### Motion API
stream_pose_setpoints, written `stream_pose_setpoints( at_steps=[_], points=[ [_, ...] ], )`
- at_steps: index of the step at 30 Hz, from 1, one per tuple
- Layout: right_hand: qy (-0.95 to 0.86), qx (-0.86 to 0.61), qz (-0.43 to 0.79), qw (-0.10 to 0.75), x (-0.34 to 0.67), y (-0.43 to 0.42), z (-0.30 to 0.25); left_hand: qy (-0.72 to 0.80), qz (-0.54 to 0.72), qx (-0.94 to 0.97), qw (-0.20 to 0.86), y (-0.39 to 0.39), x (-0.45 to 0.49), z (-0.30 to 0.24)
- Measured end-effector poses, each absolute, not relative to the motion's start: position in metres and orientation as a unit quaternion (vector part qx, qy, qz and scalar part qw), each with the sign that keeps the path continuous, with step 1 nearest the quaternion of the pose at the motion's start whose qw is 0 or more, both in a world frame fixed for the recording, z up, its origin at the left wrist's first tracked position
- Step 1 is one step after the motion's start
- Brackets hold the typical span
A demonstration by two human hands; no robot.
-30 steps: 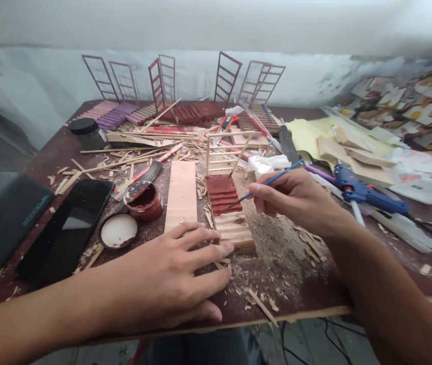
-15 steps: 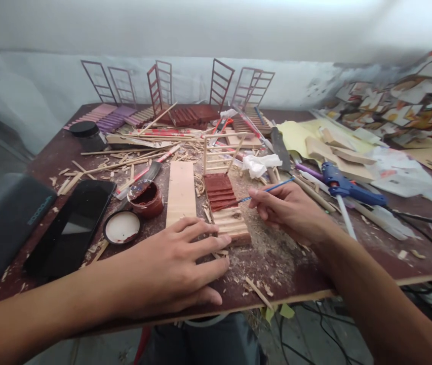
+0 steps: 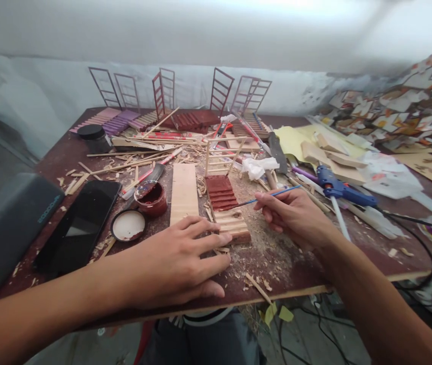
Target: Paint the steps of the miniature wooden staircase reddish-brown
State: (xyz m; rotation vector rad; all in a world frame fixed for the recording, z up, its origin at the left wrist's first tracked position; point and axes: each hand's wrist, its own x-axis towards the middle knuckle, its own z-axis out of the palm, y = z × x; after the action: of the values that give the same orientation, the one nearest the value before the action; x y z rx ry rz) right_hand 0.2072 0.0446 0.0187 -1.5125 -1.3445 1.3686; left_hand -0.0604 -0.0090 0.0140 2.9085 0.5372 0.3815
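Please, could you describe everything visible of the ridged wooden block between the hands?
The ridged wooden block lies on the table. Its far part is coated reddish brown; its near part is bare, pale wood. A pale ladder-like frame rises at its far end. The left hand appears to touch its near left corner; the paintbrush tip is at the colour boundary.

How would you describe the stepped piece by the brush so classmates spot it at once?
On the dark table, find the right hand, which holds a brush. At the brush's tip lies the stepped piece. Unlike the plain board beside it, its far steps are red, its near ones bare wood.
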Motion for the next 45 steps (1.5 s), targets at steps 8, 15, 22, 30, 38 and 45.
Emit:
stream_pose_setpoints(
  at_steps=[8, 15, 22, 30, 38, 45],
  points=[
    [-0.508, -0.558, 0.545, 0.366, 0.21, 0.044, 0.015, 0.181, 0.13, 0.972, 0.081, -0.008, -0.06, 0.015],
    [-0.467, -0.51, 0.58, 0.431, 0.207, 0.038, 0.021, 0.178, 0.133, 0.972, 0.074, -0.009, -0.061, 0.014],
    [-0.441, -0.519, 0.559, 0.473, 0.201, 0.031, 0.016, 0.174, 0.138, 0.972, 0.074, -0.009, -0.06, 0.014],
    [-0.425, -0.524, 0.566, 0.474, 0.19, 0.031, 0.016, 0.176, 0.138, 0.972, 0.074, -0.01, -0.062, 0.014],
    [-0.422, -0.532, 0.57, 0.462, 0.181, 0.029, 0.017, 0.178, 0.138, 0.972, 0.071, -0.01, -0.061, 0.014],
    [-0.441, -0.492, 0.574, 0.485, 0.187, 0.027, 0.026, 0.172, 0.146, 0.972, 0.069, -0.009, -0.063, 0.015]
  ],
)
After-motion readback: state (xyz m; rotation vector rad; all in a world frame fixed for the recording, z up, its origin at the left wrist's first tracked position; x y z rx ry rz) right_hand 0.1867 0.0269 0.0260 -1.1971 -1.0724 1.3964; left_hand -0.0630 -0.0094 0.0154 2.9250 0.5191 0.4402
